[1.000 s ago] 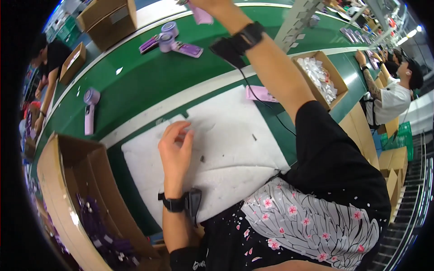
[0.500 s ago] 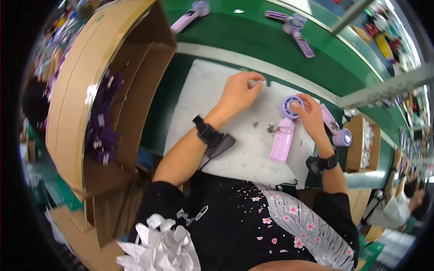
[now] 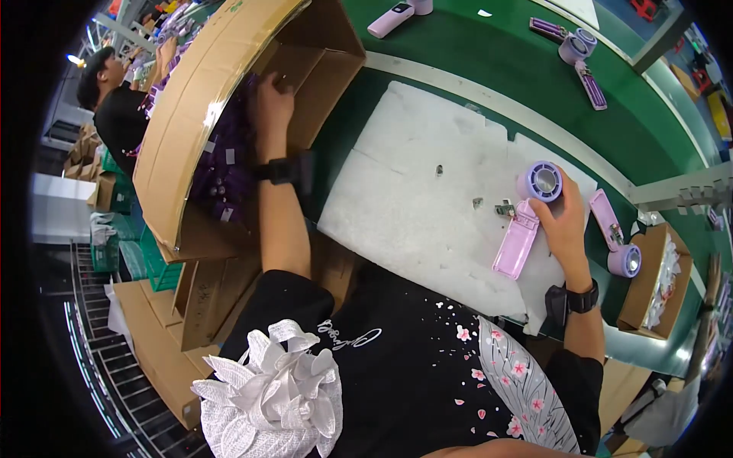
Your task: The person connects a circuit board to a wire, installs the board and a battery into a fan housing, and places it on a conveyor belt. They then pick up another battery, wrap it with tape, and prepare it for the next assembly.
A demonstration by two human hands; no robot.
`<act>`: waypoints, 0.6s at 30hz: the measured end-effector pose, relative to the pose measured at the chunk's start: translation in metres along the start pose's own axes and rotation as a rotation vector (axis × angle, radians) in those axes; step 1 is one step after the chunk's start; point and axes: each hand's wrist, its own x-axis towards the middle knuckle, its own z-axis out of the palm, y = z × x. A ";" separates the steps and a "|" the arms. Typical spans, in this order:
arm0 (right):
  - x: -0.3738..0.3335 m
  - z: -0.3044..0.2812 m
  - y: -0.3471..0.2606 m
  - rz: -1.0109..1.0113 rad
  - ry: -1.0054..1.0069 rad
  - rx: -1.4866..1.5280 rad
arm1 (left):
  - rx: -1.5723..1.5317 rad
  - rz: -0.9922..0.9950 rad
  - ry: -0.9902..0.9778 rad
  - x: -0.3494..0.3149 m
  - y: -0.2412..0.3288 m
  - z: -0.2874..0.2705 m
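My left hand (image 3: 272, 107) is inside the large cardboard box (image 3: 164, 145) on the left, over purple parts (image 3: 221, 164). Its thumb stands apart from the finger that shows; the other fingers are partly hidden. With thumb and fingers closed around its neck, my right hand (image 3: 565, 221) holds a lavender handheld fan (image 3: 516, 243). The fan's round head points up, and its pink handle lies on the white foam sheet (image 3: 397, 168). Beside the neck sits a small circuit board (image 3: 505, 208).
Right of the foam lies an opened fan (image 3: 607, 217), and beyond it a small carton (image 3: 647, 305) with white pieces. More fans (image 3: 393, 19) and opened fan parts (image 3: 576, 53) lie on the green bench (image 3: 466, 53). Another person (image 3: 122, 114) is at far left.
My left hand has moved left from above the foam into the cardboard box. My right hand has shifted from the fan's head to its neck. The view has turned left.
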 end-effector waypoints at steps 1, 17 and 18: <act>0.000 0.001 0.001 0.004 0.000 -0.003 | 0.005 0.011 0.002 0.009 -0.016 0.007; 0.005 0.007 -0.011 0.005 -0.001 0.035 | 0.323 0.296 -0.285 0.091 -0.068 0.041; 0.005 0.007 -0.011 0.006 0.003 0.035 | 0.259 0.292 -0.304 0.091 -0.066 0.043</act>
